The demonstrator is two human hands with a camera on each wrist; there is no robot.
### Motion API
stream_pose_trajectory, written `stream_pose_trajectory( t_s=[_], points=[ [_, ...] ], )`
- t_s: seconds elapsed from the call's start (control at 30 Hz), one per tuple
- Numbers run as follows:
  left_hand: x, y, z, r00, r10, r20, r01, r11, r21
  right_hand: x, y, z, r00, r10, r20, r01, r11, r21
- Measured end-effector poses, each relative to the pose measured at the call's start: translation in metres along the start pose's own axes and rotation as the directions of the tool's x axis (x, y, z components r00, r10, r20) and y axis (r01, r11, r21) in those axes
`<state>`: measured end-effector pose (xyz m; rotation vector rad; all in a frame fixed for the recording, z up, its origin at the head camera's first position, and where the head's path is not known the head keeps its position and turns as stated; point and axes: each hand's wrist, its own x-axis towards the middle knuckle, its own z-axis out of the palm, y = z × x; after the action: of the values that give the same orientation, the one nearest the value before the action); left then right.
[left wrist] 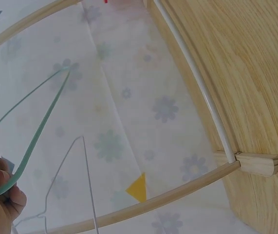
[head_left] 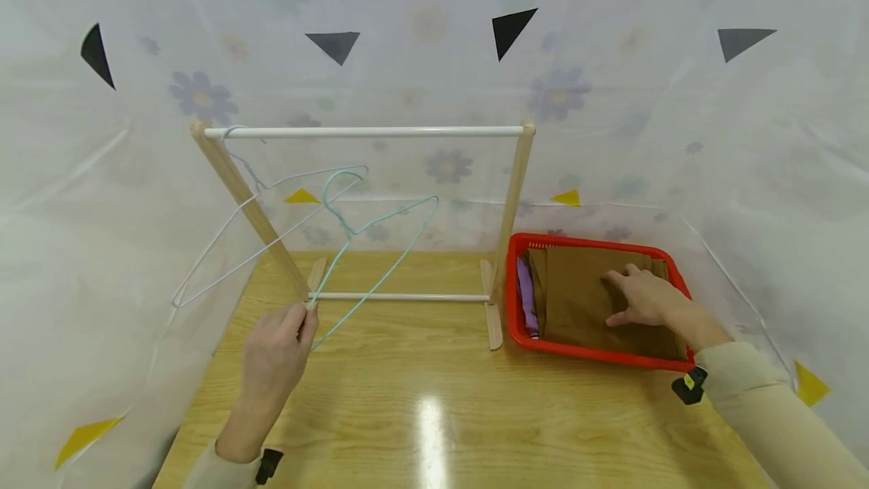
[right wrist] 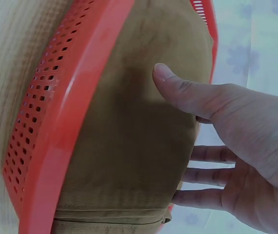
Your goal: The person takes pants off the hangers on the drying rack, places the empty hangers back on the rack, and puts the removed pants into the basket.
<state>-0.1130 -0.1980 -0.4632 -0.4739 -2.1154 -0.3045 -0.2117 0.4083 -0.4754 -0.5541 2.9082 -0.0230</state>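
A light green wire hanger is gripped by my left hand near one lower corner, its hook pointing up in front of the rack. In the left wrist view, fingers curl round the green hanger. Over the red basket my right hand reaches with thumb and fingers spread, at a folded brown garment. The right wrist view has the thumb above the brown cloth and the other fingers at its far edge, without a pinch.
A wooden rack with a white top rail stands on the wooden table. A pale hanger hangs at the rail's left end. Purple cloth shows inside the basket's left side. Flowered sheeting encloses the table.
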Motion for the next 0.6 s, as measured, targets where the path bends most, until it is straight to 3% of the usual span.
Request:
stream_pose_trajectory(
  t_s=[0.27,0.6],
  points=[
    [0.002,0.001,0.001,0.999,-0.001,-0.039,0.001,1.0,-0.013,0.007,-0.014,0.015,0.999,0.038,0.033,-0.036,0.997,-0.062],
    [-0.001,0.0,0.002,1.0,0.007,-0.003,-0.007,1.0,0.005,0.014,-0.018,0.037,0.995,0.063,0.074,-0.059,0.997,-0.049]
  ],
)
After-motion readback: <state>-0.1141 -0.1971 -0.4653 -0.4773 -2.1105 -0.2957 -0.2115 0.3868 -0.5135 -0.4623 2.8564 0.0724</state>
